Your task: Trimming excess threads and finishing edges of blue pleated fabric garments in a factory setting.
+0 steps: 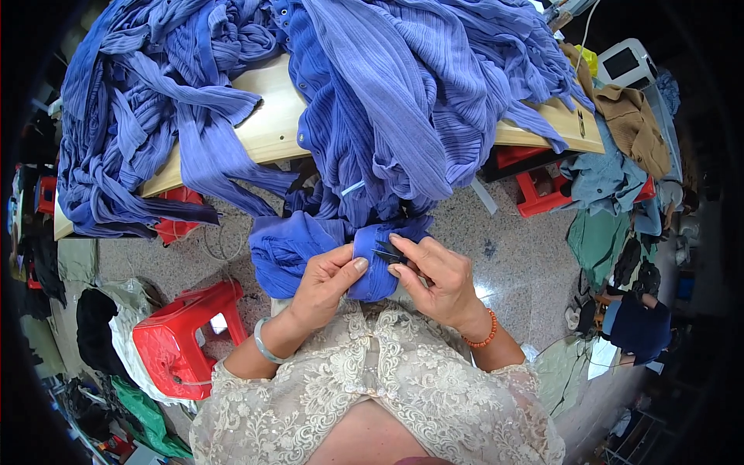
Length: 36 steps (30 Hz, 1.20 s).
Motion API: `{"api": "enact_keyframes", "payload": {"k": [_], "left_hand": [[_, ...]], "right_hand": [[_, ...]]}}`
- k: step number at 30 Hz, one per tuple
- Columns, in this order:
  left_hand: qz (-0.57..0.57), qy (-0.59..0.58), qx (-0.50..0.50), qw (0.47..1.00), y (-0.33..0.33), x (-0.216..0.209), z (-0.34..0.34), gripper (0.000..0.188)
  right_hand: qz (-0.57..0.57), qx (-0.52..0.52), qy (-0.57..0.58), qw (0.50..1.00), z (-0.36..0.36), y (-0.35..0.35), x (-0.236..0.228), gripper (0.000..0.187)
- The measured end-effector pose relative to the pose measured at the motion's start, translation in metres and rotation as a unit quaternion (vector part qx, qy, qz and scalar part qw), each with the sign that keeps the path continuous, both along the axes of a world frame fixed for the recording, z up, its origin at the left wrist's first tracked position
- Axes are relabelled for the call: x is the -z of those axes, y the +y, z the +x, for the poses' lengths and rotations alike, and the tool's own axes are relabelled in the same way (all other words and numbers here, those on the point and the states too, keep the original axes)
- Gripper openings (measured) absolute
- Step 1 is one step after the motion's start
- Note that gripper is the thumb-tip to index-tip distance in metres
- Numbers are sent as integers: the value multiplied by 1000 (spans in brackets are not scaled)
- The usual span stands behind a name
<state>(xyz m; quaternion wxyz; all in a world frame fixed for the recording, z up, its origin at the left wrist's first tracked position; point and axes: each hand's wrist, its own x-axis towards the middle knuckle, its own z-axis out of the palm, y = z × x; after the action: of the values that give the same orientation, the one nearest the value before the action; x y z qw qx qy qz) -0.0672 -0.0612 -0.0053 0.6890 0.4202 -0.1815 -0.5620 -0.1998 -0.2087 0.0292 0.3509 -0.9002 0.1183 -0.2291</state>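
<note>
Over my lap lies a bunched blue-violet ribbed garment [291, 256], joined to the cloth that hangs down from the table. My left hand [329, 280] pinches a smooth band of it between thumb and fingers. In my right hand [435, 280] is a small pair of dark thread snips [387, 253], gripped between thumb and fingers. Their blades point left across the band, close to my left thumb, and look slightly apart. Whether a thread lies between the blades is too small to tell.
A wooden table [263, 108] ahead carries a large heap of blue-violet garments [387, 85]. A red plastic stool [174, 333] stands at the left, another red stool [535, 194] beyond the table's right end. Brown and grey-blue clothes [628, 124] pile up at the far right.
</note>
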Motion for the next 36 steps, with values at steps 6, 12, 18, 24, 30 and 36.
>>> {"api": "enact_keyframes", "payload": {"k": [6, 12, 18, 24, 30, 36], "left_hand": [[-14, -22, 17, 1000, 1, -2, 1, 31], [-17, -50, 23, 998, 6, -2, 1, 32], [-13, -93, 17, 995, 6, -4, 1, 32], [-12, -99, 31, 995, 6, -4, 1, 30], [-16, -41, 12, 999, 4, -1, 4, 28], [4, -48, 9, 999, 4, 1, 3, 26]], "right_hand": [[10, 14, -2, 1000, 4, 0, 0, 38], [19, 3, -15, 1000, 5, 0, 2, 35], [41, 3, -6, 999, 6, -1, 3, 32], [68, 12, -25, 997, 3, -6, 9, 29], [132, -30, 17, 991, -4, -12, 7, 32], [130, -60, 2, 990, -5, -15, 10, 34]]}}
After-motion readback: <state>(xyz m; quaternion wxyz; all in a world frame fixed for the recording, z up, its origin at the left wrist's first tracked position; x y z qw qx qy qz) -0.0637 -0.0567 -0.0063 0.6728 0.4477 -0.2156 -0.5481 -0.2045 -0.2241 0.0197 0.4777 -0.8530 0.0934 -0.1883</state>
